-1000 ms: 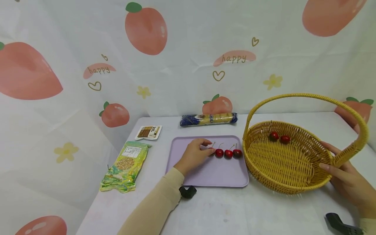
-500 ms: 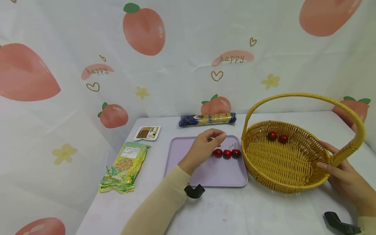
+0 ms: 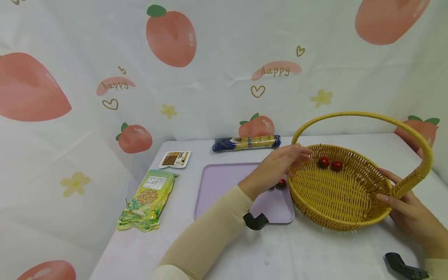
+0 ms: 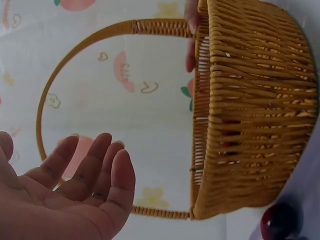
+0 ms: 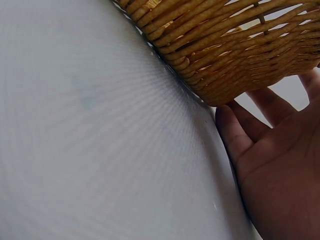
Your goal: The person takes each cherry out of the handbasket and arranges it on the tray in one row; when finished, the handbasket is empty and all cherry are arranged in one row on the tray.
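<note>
My left hand (image 3: 280, 165) hovers by the near-left rim of a yellow wicker basket (image 3: 327, 194). In the left wrist view its fingers (image 4: 90, 170) are loosely spread, and nothing shows in the palm. My right hand (image 3: 407, 206) grips the basket's right rim beside the handle, its thumb over the edge. The right wrist view shows that hand against the woven side (image 5: 240, 60). Two dark red cherries (image 3: 330, 164) lie inside the basket at the back. On the lilac tray (image 3: 224, 194) a cherry (image 3: 281, 184) is visible near the right edge; others are partly or wholly behind my left hand.
A blue and yellow packet of noodles (image 3: 246, 143) lies behind the tray. To the left are a green and yellow bag (image 3: 148, 198) and a small brown and white packet (image 3: 175, 159). The tall basket handle (image 3: 350, 114) arches over the basket. A printed cloth hangs behind the table.
From the row of cherries on the tray, my left hand has risen and moved right to the basket rim; its fingers have spread. The right hand stays on the basket.
</note>
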The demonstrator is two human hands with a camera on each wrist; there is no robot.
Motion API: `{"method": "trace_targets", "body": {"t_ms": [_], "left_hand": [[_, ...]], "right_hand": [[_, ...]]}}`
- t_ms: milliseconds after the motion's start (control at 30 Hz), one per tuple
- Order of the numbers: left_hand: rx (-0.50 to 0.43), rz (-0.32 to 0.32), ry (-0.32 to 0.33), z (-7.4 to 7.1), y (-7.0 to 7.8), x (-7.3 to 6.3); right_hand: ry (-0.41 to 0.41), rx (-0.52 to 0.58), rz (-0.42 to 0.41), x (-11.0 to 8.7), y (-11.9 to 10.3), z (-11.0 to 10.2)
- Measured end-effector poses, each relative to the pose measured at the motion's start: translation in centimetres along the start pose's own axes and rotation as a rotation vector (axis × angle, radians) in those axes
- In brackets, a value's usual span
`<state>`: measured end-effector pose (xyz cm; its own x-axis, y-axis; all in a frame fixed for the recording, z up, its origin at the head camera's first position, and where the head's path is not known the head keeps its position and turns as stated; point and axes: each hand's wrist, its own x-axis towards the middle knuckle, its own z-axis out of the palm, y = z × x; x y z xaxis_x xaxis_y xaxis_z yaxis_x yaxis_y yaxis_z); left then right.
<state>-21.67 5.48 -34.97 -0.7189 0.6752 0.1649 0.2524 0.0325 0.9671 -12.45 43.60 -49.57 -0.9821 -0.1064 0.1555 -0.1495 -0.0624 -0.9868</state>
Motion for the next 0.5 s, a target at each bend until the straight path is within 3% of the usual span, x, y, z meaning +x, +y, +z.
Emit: {"method": "trace_targets", "body": {"t_ms": [167, 300, 400, 500], "left_hand": [[0.032, -0.021, -0.058, 1.4, 0.4, 2.9], [-0.019, -0.057, -0.084, 2.1, 0.4, 5.5], [-0.067, -0.116, -0.076, 2.7, 0.2, 7.1], [-0.037, -0.17, -0.078, 3.5, 0.0, 8.3]], "right_hand": [[0.004, 0.007, 0.001, -0.2, 0.0, -0.2], [-0.005, -0.003, 0.005, -0.1, -0.1, -0.3], [-0.018, -0.018, -0.001, 0.1, -0.2, -0.3], [-0.026, -0.03, -0.021, 0.2, -0.3, -0.1]]}}
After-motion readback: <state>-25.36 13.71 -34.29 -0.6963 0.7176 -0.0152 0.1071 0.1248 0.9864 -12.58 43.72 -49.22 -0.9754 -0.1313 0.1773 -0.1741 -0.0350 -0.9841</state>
